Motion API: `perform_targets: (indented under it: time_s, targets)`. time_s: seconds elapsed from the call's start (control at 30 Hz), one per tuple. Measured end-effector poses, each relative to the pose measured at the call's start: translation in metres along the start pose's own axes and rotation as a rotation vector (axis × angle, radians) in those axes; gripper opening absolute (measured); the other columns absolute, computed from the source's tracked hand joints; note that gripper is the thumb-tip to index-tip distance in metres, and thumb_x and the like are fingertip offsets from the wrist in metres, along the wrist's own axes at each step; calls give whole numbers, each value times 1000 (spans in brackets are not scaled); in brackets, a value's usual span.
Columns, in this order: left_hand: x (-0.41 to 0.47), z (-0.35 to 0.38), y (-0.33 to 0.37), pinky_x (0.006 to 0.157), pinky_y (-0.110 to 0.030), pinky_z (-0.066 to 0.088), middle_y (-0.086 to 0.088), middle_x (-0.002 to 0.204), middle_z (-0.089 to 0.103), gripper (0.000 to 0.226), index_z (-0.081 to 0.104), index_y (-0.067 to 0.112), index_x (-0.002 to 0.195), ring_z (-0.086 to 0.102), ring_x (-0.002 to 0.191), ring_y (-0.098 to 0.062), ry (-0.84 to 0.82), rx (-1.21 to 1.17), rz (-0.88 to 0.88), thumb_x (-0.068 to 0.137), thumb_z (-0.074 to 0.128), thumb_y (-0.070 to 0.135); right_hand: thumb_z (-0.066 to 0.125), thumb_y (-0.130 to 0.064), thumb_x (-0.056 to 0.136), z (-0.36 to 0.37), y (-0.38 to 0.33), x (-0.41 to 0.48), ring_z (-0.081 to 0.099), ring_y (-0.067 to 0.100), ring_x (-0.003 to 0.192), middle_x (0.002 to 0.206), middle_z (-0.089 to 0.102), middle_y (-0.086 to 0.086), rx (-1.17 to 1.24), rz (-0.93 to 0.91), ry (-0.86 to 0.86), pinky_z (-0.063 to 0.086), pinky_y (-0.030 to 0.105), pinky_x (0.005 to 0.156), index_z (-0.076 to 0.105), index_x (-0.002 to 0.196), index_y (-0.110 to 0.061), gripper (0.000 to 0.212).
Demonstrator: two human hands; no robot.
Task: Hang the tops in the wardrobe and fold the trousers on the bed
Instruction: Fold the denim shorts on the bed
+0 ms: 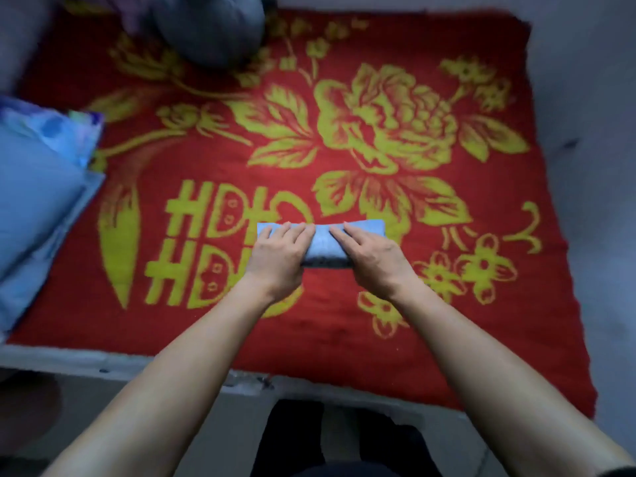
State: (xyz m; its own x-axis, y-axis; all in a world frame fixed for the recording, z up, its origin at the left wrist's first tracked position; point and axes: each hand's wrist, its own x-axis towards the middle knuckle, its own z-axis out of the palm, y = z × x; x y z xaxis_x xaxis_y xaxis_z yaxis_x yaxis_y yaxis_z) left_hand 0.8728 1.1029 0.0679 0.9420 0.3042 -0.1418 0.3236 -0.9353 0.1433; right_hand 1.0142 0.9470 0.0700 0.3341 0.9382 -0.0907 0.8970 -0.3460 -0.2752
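Presses down on the folded blue trousers (321,246) with the left hand (277,258) and the right hand (371,256) side by side, fingers (300,233) straight and close together, flat on the cloth, curled round nothing. Has the trousers as a small oblong on the red flowered blanket (447,304) of the bed (103,364), nearer its front edge, about midway between left and right edges. Shows a blue pillow (34,208) at the left edge and a blurred grey bundle (210,25) at the far edge, toward the left corner
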Motion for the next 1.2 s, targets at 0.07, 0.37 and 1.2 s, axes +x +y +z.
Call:
perform_targets:
  time_s: [0.07, 0.37, 1.2]
  targets:
    - [-7, -49, 5, 106, -45, 36, -5, 144, 51, 69, 43, 14, 145, 47, 132, -26, 35, 39, -57, 79, 59, 22, 65, 0, 77, -48, -9, 7, 67, 38, 106, 132, 61, 21, -3, -59, 23, 56, 45, 81, 55, 139, -8, 64]
    - [-118, -182, 37, 84, -35, 49, 4, 122, 65, 60, 55, 30, 132, 62, 107, -26, 283, -61, -400, 73, 65, 27, 57, -21, 87, -174, -73, 10, 57, 25, 121, 138, 54, -2, -10, -406, -29, 49, 39, 88, 37, 149, -31, 66]
    - [-831, -253, 59, 93, -32, 44, 9, 139, 54, 64, 43, 32, 144, 53, 121, -19, 493, 238, -1331, 83, 61, 26, 59, -26, 86, -134, -717, -242, 59, 29, 115, 140, 52, -2, 5, -1454, 122, 50, 40, 81, 38, 147, -28, 64]
